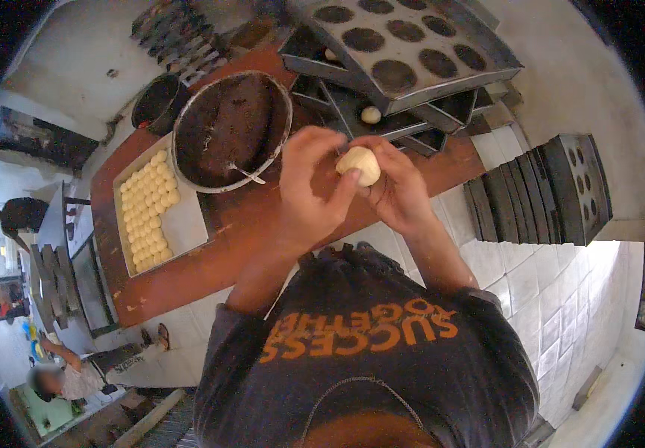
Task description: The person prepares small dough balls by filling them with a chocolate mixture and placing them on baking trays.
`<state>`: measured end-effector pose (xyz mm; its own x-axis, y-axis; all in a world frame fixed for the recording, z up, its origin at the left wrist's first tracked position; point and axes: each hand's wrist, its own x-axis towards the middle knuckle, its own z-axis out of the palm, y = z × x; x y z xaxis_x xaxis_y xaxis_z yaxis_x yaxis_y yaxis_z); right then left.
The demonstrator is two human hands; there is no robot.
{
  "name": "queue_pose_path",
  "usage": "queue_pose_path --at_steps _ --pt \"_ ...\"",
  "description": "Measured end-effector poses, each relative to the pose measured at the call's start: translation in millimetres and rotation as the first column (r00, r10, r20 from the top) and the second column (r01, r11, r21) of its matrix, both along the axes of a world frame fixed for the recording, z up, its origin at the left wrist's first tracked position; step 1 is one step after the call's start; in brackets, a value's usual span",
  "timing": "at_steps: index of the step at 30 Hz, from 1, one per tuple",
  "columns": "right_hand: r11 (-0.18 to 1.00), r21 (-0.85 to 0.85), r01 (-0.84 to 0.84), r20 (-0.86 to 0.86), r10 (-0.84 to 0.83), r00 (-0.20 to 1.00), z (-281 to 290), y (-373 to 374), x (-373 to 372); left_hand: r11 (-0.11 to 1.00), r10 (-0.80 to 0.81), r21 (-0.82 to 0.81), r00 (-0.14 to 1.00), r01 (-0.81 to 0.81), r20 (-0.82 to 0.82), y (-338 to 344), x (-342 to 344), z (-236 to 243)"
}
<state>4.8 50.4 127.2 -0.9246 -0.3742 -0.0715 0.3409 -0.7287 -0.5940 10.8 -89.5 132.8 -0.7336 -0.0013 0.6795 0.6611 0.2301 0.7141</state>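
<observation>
Dough ball [359, 166], held in the air above the reddish-brown surface [262, 233], inward of its near edge. The right hand [398, 187] grips the ball, its fingers closed around the side and back. The left hand [311, 190] sets its thumb against the front of the ball; its other fingers are curved and partly blurred, and whether they grip cannot be told. At the left end of the surface lies a pale tray [188, 225] bearing rows of small dough balls [143, 216]. Beside it, toward the far edge, stands a large round bowl [225, 123] with dark contents and a spoon [248, 175] inside. Near the far right corner, metal pans [479, 56] are piled crosswise, the top one showing dark round patches; a single pale ball [371, 114] rests in a lower pan.
</observation>
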Motion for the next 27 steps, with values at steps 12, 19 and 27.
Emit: queue_pose_path --at_steps 12,19,27 --pt "0.986 0.037 -0.161 0.055 0.159 0.986 -8.6 15.8 -13.2 0.468 -0.571 0.883 0.748 -0.043 0.339 -24.5 24.1 -44.2" --pt "0.598 0.708 0.375 -0.615 0.262 0.744 45.2 68.7 -58.0 0.591 -0.32 0.745 0.757 -0.31 0.569 -60.1 77.0 -106.6" --pt "-0.164 0.586 0.794 -0.511 0.686 0.519 -7.2 127.3 -229.7 0.523 -0.186 0.728 0.774 -0.444 0.605 -29.1 91.0 -114.6"
